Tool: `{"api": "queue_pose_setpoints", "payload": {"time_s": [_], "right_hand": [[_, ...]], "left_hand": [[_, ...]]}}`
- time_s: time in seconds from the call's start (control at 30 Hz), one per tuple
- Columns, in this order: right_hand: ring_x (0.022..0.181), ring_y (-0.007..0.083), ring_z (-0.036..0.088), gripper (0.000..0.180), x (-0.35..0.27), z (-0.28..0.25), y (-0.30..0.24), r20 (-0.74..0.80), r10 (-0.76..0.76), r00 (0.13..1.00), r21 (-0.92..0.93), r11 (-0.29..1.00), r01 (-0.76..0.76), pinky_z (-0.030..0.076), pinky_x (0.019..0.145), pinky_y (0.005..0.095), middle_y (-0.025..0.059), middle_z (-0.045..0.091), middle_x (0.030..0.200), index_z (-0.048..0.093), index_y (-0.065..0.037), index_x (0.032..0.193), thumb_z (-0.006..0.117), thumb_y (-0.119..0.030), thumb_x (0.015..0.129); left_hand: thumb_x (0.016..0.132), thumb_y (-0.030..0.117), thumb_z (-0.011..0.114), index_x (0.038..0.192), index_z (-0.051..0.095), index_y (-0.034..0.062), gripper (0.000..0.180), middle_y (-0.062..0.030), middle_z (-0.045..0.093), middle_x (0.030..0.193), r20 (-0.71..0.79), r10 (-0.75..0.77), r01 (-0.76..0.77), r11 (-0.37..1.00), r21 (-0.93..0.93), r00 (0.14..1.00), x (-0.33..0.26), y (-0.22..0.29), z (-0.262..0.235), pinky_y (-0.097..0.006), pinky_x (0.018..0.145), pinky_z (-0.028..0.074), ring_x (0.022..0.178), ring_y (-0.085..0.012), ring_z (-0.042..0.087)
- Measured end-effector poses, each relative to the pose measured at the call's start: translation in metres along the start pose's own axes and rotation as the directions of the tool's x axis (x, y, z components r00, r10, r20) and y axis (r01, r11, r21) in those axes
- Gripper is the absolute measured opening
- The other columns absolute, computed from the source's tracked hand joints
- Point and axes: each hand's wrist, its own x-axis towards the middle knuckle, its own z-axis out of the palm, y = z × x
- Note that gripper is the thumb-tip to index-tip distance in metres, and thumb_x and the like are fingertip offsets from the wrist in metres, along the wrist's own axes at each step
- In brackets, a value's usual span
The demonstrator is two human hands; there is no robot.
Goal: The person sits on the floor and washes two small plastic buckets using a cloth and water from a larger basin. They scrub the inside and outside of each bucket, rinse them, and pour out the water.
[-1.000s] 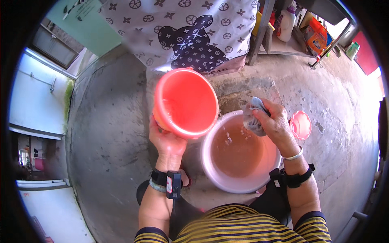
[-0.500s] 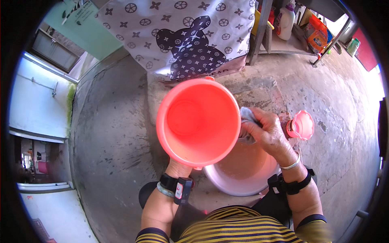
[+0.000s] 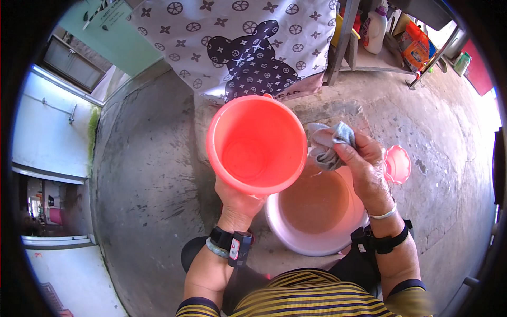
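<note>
A red plastic bucket [image 3: 253, 142] is tipped so its open mouth faces me, and nothing shows inside. My left hand [image 3: 237, 199] grips it from below; the fingertips are hidden behind its wall. To its right, my right hand [image 3: 367, 161] pinches a crumpled grey cloth [image 3: 332, 145], which hangs apart from the bucket's rim. Beneath the cloth stands a pale pink basin [image 3: 309, 248] on the floor, holding brownish water [image 3: 314, 203]. A small pink container with a wavy rim [image 3: 397, 165] sits just beyond my right hand, partly covered by it.
A patterned cloth [image 3: 259, 58] with a dark bear figure hangs ahead. At the far right, a shelf [image 3: 369, 61] carries a white bottle [image 3: 374, 31] and an orange packet [image 3: 415, 46]. Concrete floor [image 3: 148, 158] surrounds me, and a doorway [image 3: 53, 208] opens on the left.
The bucket has tilted and shifted slightly, uncovering more of my left hand and the basin. My right hand has moved right with the cloth, away from the bucket's side.
</note>
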Motion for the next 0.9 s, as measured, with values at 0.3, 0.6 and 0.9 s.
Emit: {"api": "queue_pose_setpoints", "payload": {"time_s": [0.3,0.6,0.9], "right_hand": [[0.097,0.0191,0.072,0.036,-0.011,0.004,-0.013,0.091,-0.062,0.994,0.216,0.976,0.041,0.058,0.089,0.0331,0.0114,0.073,0.109,0.058,0.007,0.133,0.061,-0.009,0.1],[0.092,0.0351,0.066,0.031,-0.017,0.033,0.003,0.192,-0.618,0.762,-0.291,0.705,0.646,0.054,0.082,0.04,0.0186,0.064,0.099,0.069,0.001,0.114,0.071,-0.004,0.083],[0.086,0.0325,0.064,0.029,-0.002,0.022,0.016,0.182,-0.535,0.825,-0.297,0.77,0.565,0.052,0.076,0.0402,0.0161,0.063,0.091,0.069,0.0,0.107,0.072,-0.005,0.078]], "left_hand": [[0.103,0.051,0.043,0.148,0.048,0.0108,0.061,-0.0115,0.054,0.146,0.036,0.076,-0.08,0.991,0.11,0.996,-0.001,-0.017,0.003,-0.05,0.109,0.047,0.135,-0.0316,0.052],[0.095,0.062,0.051,0.146,0.05,0.0129,0.071,-0.0099,0.056,0.145,-0.016,-0.075,0.077,0.973,0.217,0.997,-0.004,-0.042,0.001,-0.049,0.1,0.05,0.129,-0.0305,0.056],[0.087,0.065,0.061,0.151,0.045,0.0103,0.086,-0.0121,0.054,0.146,0.068,-0.157,0.126,0.937,0.327,0.985,-0.006,-0.029,0.005,-0.053,0.098,0.052,0.131,-0.0332,0.055]]}}
